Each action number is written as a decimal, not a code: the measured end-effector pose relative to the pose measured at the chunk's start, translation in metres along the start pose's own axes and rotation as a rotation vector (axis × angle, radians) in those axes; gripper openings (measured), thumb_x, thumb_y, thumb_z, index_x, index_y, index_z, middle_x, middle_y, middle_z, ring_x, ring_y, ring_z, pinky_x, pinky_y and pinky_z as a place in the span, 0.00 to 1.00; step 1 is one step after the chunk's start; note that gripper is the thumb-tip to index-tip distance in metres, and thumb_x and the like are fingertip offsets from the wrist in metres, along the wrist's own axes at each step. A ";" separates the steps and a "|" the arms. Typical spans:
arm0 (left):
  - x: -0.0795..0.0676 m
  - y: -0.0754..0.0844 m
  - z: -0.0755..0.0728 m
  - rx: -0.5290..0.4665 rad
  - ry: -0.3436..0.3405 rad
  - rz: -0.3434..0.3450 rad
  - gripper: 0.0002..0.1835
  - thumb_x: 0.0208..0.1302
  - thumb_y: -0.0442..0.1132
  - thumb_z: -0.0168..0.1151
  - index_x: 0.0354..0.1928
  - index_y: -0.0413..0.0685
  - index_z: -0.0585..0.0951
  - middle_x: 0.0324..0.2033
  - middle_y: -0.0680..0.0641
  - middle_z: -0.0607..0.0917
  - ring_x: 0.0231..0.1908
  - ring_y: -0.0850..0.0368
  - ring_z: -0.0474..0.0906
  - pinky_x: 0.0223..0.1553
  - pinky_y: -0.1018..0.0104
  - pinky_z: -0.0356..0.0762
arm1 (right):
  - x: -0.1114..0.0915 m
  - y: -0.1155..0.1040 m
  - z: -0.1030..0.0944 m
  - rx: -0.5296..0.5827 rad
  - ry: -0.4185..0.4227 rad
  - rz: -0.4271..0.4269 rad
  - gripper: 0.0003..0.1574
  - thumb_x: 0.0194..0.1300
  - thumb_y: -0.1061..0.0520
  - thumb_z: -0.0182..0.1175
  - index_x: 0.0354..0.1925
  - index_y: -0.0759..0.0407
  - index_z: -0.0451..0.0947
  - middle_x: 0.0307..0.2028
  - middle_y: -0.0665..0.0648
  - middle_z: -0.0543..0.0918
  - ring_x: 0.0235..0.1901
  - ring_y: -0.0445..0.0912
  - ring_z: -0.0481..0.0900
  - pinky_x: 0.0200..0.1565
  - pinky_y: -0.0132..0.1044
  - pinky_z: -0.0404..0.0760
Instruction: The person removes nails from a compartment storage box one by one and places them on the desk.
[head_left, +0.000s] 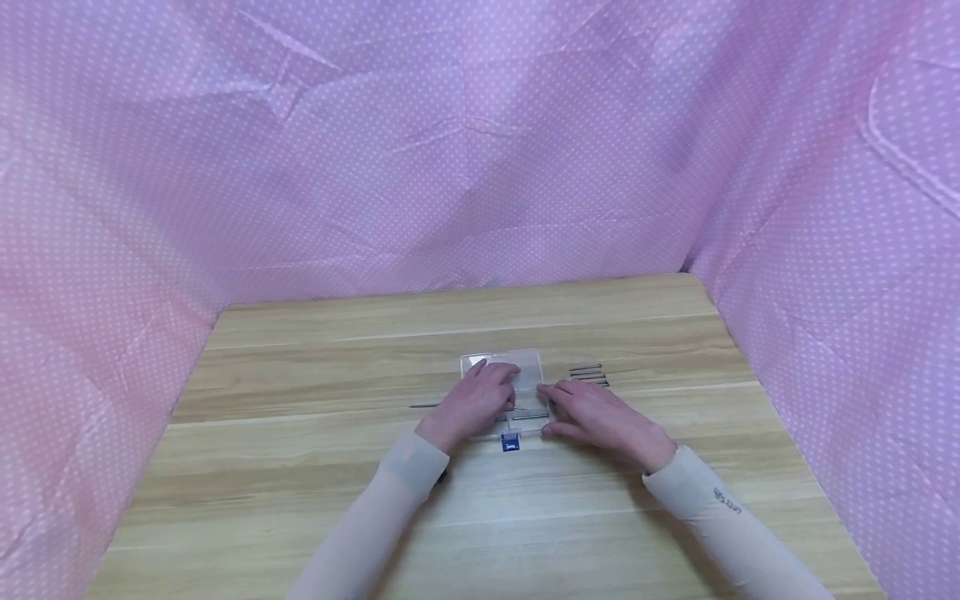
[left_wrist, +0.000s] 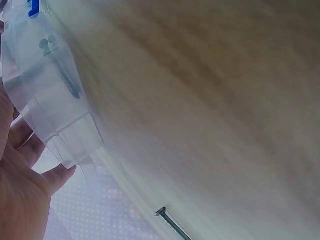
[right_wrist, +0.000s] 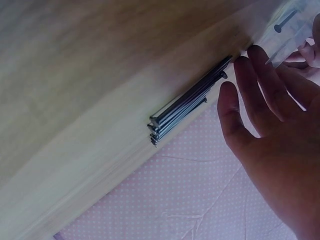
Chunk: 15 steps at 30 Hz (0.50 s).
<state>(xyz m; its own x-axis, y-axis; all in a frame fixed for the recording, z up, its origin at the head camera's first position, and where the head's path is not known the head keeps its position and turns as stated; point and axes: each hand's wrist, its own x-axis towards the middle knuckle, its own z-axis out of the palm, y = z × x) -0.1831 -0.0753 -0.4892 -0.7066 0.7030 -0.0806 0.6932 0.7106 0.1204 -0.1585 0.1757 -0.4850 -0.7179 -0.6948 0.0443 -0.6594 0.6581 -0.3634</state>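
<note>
A clear plastic box (head_left: 529, 425) lies on the table with its lid (head_left: 529, 363) folded back. A nail (head_left: 530, 416) lies inside it, and a blue tab (head_left: 511, 442) is at its front. My left hand (head_left: 477, 402) reaches over the box from the left with bent fingers. One fingertip touches the clear plastic in the left wrist view; whether the fingers pinch anything is hidden. My right hand (head_left: 600, 414) rests at the box's right side, its fingers loosely extended against the edge. Several nails (right_wrist: 185, 102) lie side by side right of the box.
A single nail (left_wrist: 170, 222) lies on the wooden table (head_left: 315, 467) left of the box, partly behind the left hand in the head view. Pink dotted cloth (head_left: 465, 167) hangs behind the table and on both sides.
</note>
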 end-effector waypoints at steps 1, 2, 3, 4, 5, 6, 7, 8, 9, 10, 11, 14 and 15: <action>0.000 0.000 0.000 0.002 0.001 0.000 0.08 0.77 0.39 0.59 0.42 0.53 0.87 0.70 0.47 0.73 0.73 0.51 0.65 0.76 0.44 0.56 | 0.000 0.000 0.000 -0.001 0.002 -0.001 0.39 0.69 0.40 0.68 0.66 0.64 0.75 0.49 0.55 0.84 0.49 0.50 0.83 0.53 0.49 0.83; -0.001 0.000 0.000 0.001 0.001 0.000 0.08 0.77 0.39 0.59 0.43 0.53 0.87 0.70 0.47 0.73 0.73 0.51 0.65 0.77 0.44 0.56 | 0.000 0.000 0.000 -0.002 0.004 -0.001 0.39 0.69 0.40 0.68 0.66 0.64 0.75 0.49 0.55 0.84 0.49 0.50 0.83 0.53 0.49 0.83; -0.001 -0.001 0.000 0.003 0.005 0.002 0.07 0.76 0.39 0.60 0.43 0.53 0.87 0.70 0.47 0.73 0.73 0.51 0.65 0.76 0.44 0.56 | 0.000 0.000 0.001 -0.003 0.006 -0.002 0.39 0.69 0.40 0.68 0.66 0.64 0.75 0.49 0.54 0.84 0.48 0.50 0.83 0.53 0.49 0.83; -0.002 -0.001 0.000 0.002 0.010 0.003 0.07 0.76 0.39 0.60 0.43 0.53 0.87 0.70 0.47 0.73 0.73 0.51 0.65 0.76 0.43 0.57 | 0.000 0.000 0.001 -0.005 0.009 -0.003 0.39 0.68 0.40 0.68 0.66 0.63 0.76 0.48 0.54 0.84 0.48 0.50 0.83 0.53 0.49 0.83; -0.002 -0.001 0.000 -0.001 0.017 0.005 0.07 0.76 0.39 0.60 0.43 0.52 0.87 0.70 0.48 0.74 0.73 0.51 0.66 0.76 0.44 0.57 | 0.000 0.000 0.001 -0.006 0.012 -0.003 0.39 0.68 0.39 0.68 0.66 0.63 0.76 0.48 0.54 0.84 0.48 0.50 0.83 0.52 0.49 0.83; -0.002 -0.002 0.000 -0.005 0.024 0.007 0.07 0.76 0.40 0.60 0.43 0.52 0.88 0.70 0.48 0.74 0.72 0.51 0.66 0.76 0.44 0.57 | 0.000 0.001 0.002 -0.008 0.014 -0.003 0.39 0.68 0.39 0.68 0.66 0.63 0.76 0.48 0.53 0.84 0.48 0.49 0.82 0.52 0.49 0.83; -0.002 -0.002 -0.001 -0.011 0.031 0.010 0.07 0.76 0.40 0.61 0.43 0.52 0.88 0.69 0.48 0.74 0.72 0.51 0.67 0.76 0.44 0.58 | 0.000 0.001 0.002 -0.012 0.018 -0.004 0.39 0.68 0.39 0.68 0.65 0.63 0.76 0.47 0.53 0.84 0.48 0.49 0.82 0.52 0.49 0.83; -0.003 -0.002 -0.001 -0.018 0.037 0.012 0.07 0.76 0.40 0.61 0.43 0.52 0.88 0.69 0.48 0.74 0.71 0.51 0.68 0.76 0.44 0.58 | 0.000 0.001 0.002 -0.015 0.022 -0.006 0.39 0.68 0.39 0.68 0.65 0.63 0.76 0.47 0.53 0.84 0.48 0.49 0.83 0.52 0.48 0.83; -0.003 -0.003 -0.001 -0.024 0.040 0.014 0.07 0.76 0.41 0.61 0.43 0.52 0.88 0.69 0.48 0.74 0.71 0.51 0.69 0.76 0.44 0.58 | 0.000 0.001 0.003 -0.019 0.024 -0.006 0.40 0.68 0.39 0.68 0.65 0.63 0.76 0.47 0.53 0.84 0.48 0.49 0.83 0.52 0.48 0.83; -0.003 -0.003 -0.001 -0.035 0.041 0.015 0.07 0.76 0.41 0.61 0.43 0.52 0.88 0.69 0.48 0.74 0.70 0.50 0.69 0.76 0.44 0.58 | 0.000 0.001 0.003 -0.022 0.024 -0.005 0.40 0.67 0.38 0.68 0.65 0.63 0.76 0.47 0.52 0.84 0.47 0.49 0.83 0.52 0.48 0.83; -0.003 -0.004 -0.001 -0.045 0.039 0.014 0.07 0.76 0.41 0.61 0.44 0.52 0.88 0.69 0.48 0.74 0.70 0.50 0.69 0.76 0.44 0.58 | 0.000 0.001 0.003 -0.023 0.026 -0.006 0.40 0.67 0.38 0.69 0.65 0.63 0.76 0.47 0.52 0.84 0.47 0.49 0.83 0.51 0.48 0.83; -0.004 -0.005 -0.001 -0.075 0.028 0.007 0.08 0.77 0.42 0.60 0.45 0.52 0.88 0.68 0.49 0.75 0.70 0.51 0.69 0.77 0.45 0.57 | -0.001 0.001 0.003 -0.031 0.029 -0.007 0.40 0.67 0.38 0.68 0.65 0.63 0.77 0.47 0.52 0.84 0.47 0.49 0.83 0.51 0.48 0.83; -0.005 -0.006 -0.001 -0.085 0.026 0.004 0.09 0.77 0.42 0.59 0.45 0.52 0.88 0.68 0.49 0.75 0.70 0.51 0.69 0.77 0.45 0.56 | -0.001 0.001 0.003 -0.031 0.028 -0.007 0.40 0.67 0.38 0.68 0.65 0.63 0.76 0.47 0.52 0.84 0.47 0.49 0.83 0.51 0.48 0.83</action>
<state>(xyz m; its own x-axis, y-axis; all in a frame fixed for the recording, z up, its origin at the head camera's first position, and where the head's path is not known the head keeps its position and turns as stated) -0.1841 -0.0827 -0.4882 -0.7081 0.7040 -0.0544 0.6823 0.7021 0.2041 -0.1581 0.1761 -0.4880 -0.7190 -0.6912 0.0729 -0.6707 0.6624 -0.3338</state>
